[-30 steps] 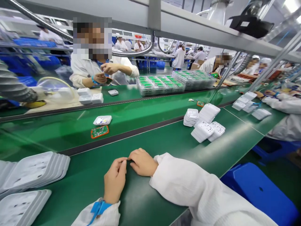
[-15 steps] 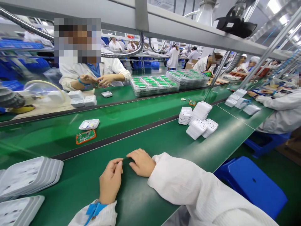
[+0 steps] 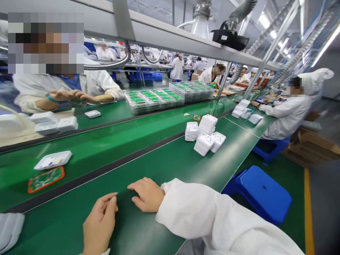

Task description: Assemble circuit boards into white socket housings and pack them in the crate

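Observation:
My left hand (image 3: 99,225) rests over the green worktop (image 3: 148,159) at the lower middle, fingers loosely bent and the thumb near the index finger. I see nothing in it. Just to its right, my right hand (image 3: 147,194) lies low over the same surface, palm down, with thumb and fingers apart and empty. A small gap separates the two hands. On the conveyor belt ahead and to the left lie a white plastic housing (image 3: 53,160) and a green circuit board with an orange edge (image 3: 46,179).
Stacks of white housings (image 3: 204,143) stand further right on the worktop; another stack (image 3: 10,230) is at the left edge. Across the belt are trays of green boards (image 3: 154,101) and a co-worker's hands (image 3: 70,96). A blue stool (image 3: 259,193) stands at the right.
The view has turned right, so the belt, housings and co-worker appear further left. More of the right-hand aisle shows. My hands keep nearly the same pose, slightly further apart.

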Demonstrator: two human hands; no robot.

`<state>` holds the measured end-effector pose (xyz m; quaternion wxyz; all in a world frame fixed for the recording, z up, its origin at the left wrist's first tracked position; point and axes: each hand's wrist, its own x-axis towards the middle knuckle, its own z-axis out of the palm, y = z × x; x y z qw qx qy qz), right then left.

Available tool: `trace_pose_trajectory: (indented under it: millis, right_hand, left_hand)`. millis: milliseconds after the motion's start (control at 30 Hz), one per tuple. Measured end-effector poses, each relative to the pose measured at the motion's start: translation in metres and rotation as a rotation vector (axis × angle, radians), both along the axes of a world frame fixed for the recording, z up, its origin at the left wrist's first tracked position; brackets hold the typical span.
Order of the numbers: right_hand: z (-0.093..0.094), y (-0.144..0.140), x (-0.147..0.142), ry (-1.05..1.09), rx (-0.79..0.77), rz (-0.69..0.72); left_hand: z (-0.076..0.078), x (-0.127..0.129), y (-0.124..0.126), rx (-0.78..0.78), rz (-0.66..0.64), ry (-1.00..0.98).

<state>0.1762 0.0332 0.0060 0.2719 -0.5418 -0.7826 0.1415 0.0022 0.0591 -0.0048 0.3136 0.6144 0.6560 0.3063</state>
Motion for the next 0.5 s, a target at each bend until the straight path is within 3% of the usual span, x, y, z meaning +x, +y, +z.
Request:
trace_pose_trajectory:
  millis: [167, 300, 400, 500]
  right_hand:
    - [0.001, -0.006, 0.005, 0.011, 0.044, -0.018]
    - [0.013, -0.029, 0.020, 0.130, 0.136, -0.026]
    - [0.041, -0.054, 0.055, 0.221, 0.295, -0.014]
    - [0.083, -0.065, 0.126, 0.224, 0.482, -0.120]
  left_hand:
    - [0.003, 0.001, -0.001, 0.003, -0.012, 0.024]
    - [0.003, 0.000, -0.001, 0.037, -0.030, 0.013]
    - [0.001, -0.001, -0.001, 0.054, -0.042, 0.007]
    - [0.003, 0.000, -0.002, 0.067, -0.043, 0.005]
